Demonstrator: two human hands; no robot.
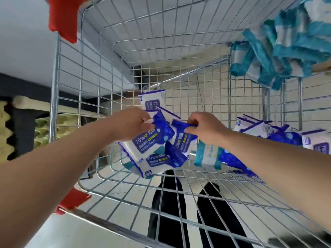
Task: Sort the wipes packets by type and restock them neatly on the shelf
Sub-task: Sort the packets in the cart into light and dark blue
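Note:
Both my hands reach into a wire shopping cart (pixel 93 97). My left hand (pixel 132 122) pinches the top edge of a blue-and-white 75% alcohol wipes packet (pixel 148 142). My right hand (pixel 204 127) pinches another blue-and-white packet (pixel 182 140) beside it. More blue packets lie under them (pixel 161 161) and one stands behind (pixel 152 101). A teal-and-white wipes packet (pixel 207 156) lies in the cart below my right wrist. Several blue packets (pixel 279 133) are piled at the right.
Teal-and-white packets (pixel 286 49) hang in a heap at the upper right. Red plastic corner guards (pixel 62 20) cap the cart's left side. My dark trouser legs (pixel 166 203) show through the cart's near mesh. Yellowish goods (pixel 43 129) sit on a shelf left of the cart.

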